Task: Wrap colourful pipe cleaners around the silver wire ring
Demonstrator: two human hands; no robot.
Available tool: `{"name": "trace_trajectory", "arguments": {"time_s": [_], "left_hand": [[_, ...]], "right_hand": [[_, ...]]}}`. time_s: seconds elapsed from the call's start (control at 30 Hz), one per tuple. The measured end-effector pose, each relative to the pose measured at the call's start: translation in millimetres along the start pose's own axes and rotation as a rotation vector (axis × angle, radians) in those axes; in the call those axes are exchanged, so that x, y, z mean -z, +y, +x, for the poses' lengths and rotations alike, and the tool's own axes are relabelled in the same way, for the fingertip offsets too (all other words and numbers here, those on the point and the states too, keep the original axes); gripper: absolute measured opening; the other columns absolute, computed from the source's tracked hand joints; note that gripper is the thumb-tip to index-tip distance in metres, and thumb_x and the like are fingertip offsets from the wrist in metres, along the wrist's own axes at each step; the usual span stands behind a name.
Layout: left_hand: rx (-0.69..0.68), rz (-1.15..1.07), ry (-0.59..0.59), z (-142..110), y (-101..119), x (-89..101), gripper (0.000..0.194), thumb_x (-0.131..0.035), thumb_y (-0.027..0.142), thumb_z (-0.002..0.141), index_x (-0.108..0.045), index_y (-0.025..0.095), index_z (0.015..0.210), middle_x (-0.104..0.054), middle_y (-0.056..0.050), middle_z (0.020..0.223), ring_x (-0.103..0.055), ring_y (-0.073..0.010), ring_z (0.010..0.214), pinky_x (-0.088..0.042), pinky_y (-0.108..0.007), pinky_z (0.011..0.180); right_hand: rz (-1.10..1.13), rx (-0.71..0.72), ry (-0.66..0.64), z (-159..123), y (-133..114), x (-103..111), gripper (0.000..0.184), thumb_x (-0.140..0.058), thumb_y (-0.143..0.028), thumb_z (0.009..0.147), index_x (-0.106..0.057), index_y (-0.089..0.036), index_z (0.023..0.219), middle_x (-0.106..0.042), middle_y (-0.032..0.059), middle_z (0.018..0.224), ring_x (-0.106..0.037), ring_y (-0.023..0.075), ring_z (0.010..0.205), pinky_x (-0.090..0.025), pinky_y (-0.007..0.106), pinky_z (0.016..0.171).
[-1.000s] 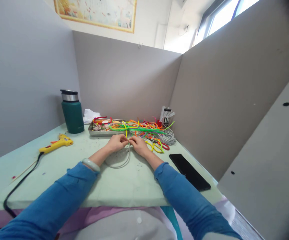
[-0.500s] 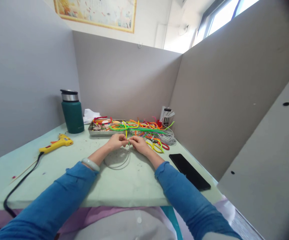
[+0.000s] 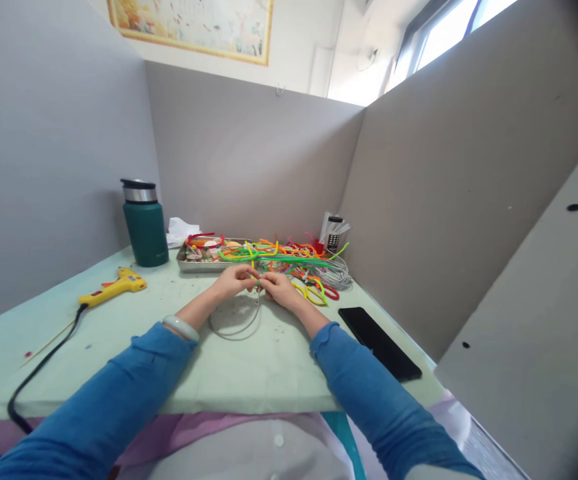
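A thin grey hoop (image 3: 235, 337) hangs below my two hands, its curve just over the tabletop. At its upper end a small green bit (image 3: 258, 283) shows between the fingertips; its kind is too small to make out. My right hand (image 3: 279, 289) is closed in a pinch on that end of the hoop. Fingers bent, my left hand (image 3: 237, 280) meets it from the other side, the fingertips and thumb at the same spot. Just behind the hands, a yellow pipe cleaner (image 3: 253, 263) stands out of the pile.
A metal tray (image 3: 209, 268) of small craft pieces lies behind, beside a heap of coloured pipe cleaners (image 3: 299, 259). A green bottle (image 3: 146, 233) and yellow glue gun (image 3: 119, 285) are left. Scissors (image 3: 313, 295) and a black phone (image 3: 379, 342) are right. Grey partitions (image 3: 253, 153) surround the table.
My left index finger has lifted and reaches a little further right over the hoop's end. The green bit shows more clearly. The hoop has hardly moved.
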State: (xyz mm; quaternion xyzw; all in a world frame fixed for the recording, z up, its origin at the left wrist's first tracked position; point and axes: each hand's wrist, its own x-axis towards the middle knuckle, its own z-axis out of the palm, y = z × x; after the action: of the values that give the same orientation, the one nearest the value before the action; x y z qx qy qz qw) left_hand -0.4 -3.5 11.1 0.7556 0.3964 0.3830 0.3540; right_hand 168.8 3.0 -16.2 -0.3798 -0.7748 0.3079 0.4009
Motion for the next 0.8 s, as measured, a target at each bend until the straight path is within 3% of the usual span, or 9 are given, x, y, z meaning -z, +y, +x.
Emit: {"name": "trace_trajectory", "arguments": {"time_s": [0.3, 0.8], "left_hand": [[0.025, -0.051, 0.067, -1, 6, -3.4, 0.027, -0.061, 0.032, 0.065, -0.064, 0.011, 0.081, -0.062, -0.001, 0.058, -0.051, -0.0093, 0.053, -0.036, -0.021, 0.048], [0.076, -0.016, 0.104, 0, 7, -3.9, 0.022, -0.064, 0.033, 0.063, -0.060, 0.011, 0.067, -0.060, 0.000, 0.055, -0.046, -0.0067, 0.048, -0.034, -0.019, 0.046]], "right_hand": [[0.013, -0.023, -0.019, -2, -6, 0, 0.026, -0.044, -0.034, 0.081, -0.061, -0.015, 0.073, -0.051, -0.0038, 0.051, -0.041, 0.0061, 0.041, -0.029, 0.017, 0.041], [0.008, -0.023, 0.021, 1, 4, -6, 0.027, -0.044, -0.038, 0.082, -0.059, -0.016, 0.077, -0.062, -0.0004, 0.071, -0.044, 0.0049, 0.040, -0.031, 0.017, 0.038]]}}
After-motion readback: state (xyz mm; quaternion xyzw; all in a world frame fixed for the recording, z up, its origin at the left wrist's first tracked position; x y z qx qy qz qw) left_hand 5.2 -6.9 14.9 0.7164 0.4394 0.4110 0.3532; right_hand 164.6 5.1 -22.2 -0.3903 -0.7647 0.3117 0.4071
